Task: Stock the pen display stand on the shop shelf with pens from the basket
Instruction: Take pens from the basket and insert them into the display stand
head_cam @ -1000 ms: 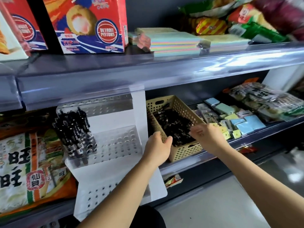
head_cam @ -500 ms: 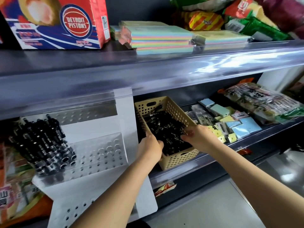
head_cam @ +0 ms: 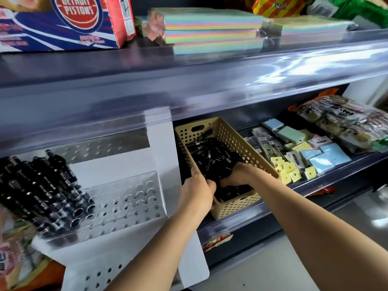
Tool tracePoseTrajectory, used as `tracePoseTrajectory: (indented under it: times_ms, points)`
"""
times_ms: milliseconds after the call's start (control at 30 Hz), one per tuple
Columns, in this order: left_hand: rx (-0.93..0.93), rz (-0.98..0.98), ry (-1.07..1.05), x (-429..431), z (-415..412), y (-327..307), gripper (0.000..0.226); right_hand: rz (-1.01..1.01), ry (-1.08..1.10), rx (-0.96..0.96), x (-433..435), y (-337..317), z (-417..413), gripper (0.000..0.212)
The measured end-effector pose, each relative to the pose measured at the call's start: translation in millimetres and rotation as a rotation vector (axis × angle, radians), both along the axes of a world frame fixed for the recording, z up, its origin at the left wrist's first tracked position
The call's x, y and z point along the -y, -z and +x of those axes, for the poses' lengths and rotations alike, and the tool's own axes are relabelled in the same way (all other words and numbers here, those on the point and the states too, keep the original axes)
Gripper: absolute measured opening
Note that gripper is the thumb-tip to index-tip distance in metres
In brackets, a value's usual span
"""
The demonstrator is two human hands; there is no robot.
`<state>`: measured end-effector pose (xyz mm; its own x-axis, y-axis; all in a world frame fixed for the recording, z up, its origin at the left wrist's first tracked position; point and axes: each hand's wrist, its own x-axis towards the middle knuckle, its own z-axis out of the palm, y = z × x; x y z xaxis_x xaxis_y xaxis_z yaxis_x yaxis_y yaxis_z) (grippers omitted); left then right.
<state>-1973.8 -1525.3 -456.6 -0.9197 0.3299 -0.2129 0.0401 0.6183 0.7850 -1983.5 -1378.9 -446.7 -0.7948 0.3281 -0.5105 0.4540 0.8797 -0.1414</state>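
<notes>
At the left of the lower shelf stands a clear pen display stand [head_cam: 126,198] pierced with rows of holes. Black pens [head_cam: 42,190] fill its left part, and the holes to their right are bare. Just right of it, the left hand [head_cam: 197,194] grips the near left wall of a beige perforated basket [head_cam: 235,141], thumb inside the rim. The basket holds a heap of loose pens [head_cam: 214,156]. The right hand [head_cam: 239,175] reaches in, palm down, with its fingers buried in the heap; I cannot tell whether they hold any. Further right lie sticky note packs [head_cam: 323,158] and snack bags [head_cam: 346,120]. The upper shelf [head_cam: 189,85] overhangs everything.
</notes>
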Motion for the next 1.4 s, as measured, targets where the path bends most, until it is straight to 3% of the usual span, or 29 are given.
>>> tracePoseTrajectory:
  times_ms: [133,367,700,1000,1267,1400]
  points:
    - [-0.035,-0.031,0.015,0.7,0.7,1.2,0.033,0.01,0.102,-0.057,2.0,11.7,-3.5,0.094]
    - [-0.039,-0.083,0.03,1.3,0.2,-0.5,0.024,-0.043,0.06,-0.153,-13.3,13.4,-10.3,0.048]
    - [-0.063,-0.107,0.022,3.2,3.8,2.6,0.034,-0.093,0.019,-0.074,-17.4,18.1,-16.1,0.067]
    - [-0.01,0.021,0.005,6.7,5.8,1.5,0.03,-0.134,0.034,-0.337,-18.2,-14.3,-12.9,0.036]
    - [-0.018,0.016,0.021,18.0,13.2,-3.3,0.04,-0.089,-0.049,-0.175,2.7,-40.6,-3.6,0.024]
    - [-0.085,0.015,0.01,24.9,29.5,-9.6,0.035,-0.198,0.076,-0.24,-4.1,-46.7,12.8,0.016]
